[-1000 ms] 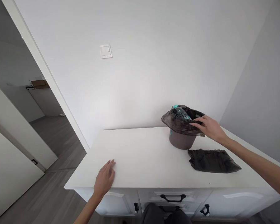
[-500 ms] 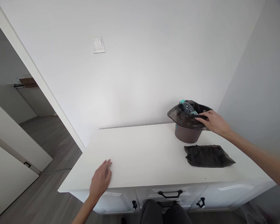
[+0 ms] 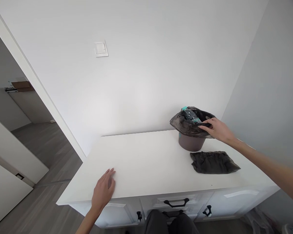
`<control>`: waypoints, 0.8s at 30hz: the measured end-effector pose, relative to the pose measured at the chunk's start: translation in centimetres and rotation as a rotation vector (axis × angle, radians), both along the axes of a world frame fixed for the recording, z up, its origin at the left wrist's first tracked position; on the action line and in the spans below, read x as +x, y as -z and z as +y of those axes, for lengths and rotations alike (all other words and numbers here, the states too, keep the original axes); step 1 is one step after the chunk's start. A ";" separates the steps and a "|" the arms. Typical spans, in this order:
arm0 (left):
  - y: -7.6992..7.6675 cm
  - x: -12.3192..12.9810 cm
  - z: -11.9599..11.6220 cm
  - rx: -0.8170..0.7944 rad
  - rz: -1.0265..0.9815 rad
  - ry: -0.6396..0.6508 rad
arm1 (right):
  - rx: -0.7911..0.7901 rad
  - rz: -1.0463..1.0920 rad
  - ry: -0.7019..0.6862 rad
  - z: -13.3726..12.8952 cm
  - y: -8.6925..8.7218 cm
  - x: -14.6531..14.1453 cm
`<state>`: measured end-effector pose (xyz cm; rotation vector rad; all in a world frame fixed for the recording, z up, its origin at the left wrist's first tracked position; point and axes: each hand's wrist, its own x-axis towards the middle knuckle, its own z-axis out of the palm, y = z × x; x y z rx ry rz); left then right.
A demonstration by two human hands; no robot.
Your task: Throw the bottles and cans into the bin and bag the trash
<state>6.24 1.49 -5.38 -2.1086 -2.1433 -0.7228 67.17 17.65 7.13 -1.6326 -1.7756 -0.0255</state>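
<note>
My left hand (image 3: pixel 104 189) lies on the white cabinet top (image 3: pixel 141 169) near its front edge, fingers loosely stretched out and holding nothing. At the back right, my right hand (image 3: pixel 217 130) pinches the rim of a dark, see-through trash bag (image 3: pixel 185 125). That bag lines a brown trash bin (image 3: pixel 190 143), its edge folded down around the outside. A clear plastic bottle (image 3: pixel 190 114) with a teal cap leans inside the bag, cap up at the left. In front of the bin a folded black trash bag (image 3: pixel 213 162) lies flat.
A white wall with a light switch (image 3: pixel 101 48) rises behind the cabinet, and a grey wall stands at the right. Black handles (image 3: pixel 176 202) stick out from the cabinet front. To the left is a doorway with a cardboard box (image 3: pixel 23 86) beyond it.
The view has turned slightly, and the bin with its bag sits a little further left in it. My right hand keeps its pinch on the bag's rim; my left hand stays put.
</note>
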 end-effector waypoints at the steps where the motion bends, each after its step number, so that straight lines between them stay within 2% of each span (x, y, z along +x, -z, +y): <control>1: 0.0 0.0 0.0 0.005 -0.001 0.002 | 0.004 0.003 -0.020 -0.2 -0.1 -0.4; 5: 0.0 -0.1 -0.2 0.022 -0.004 0.008 | 0.001 0.036 -0.154 -1.9 -1.1 -3.1; 13: 0.4 -0.7 -0.6 0.030 -0.018 0.025 | -0.103 0.099 -0.491 -7.9 -3.6 -12.5; 17: 0.4 -1.2 -0.6 0.018 -0.078 0.061 | -0.170 0.108 -0.603 -10.6 -4.8 -15.9; 20: -1.0 -0.8 -0.4 -0.035 -0.206 0.092 | -0.210 0.142 -0.697 -12.0 -5.5 -16.6; 22: -3.1 0.5 -0.1 -0.102 -0.354 0.121 | -0.229 0.241 -0.711 -12.5 -5.2 -16.3; 24: -6.0 2.7 0.5 -0.185 -0.558 0.173 | -0.220 0.428 -0.594 -12.4 -4.2 -15.8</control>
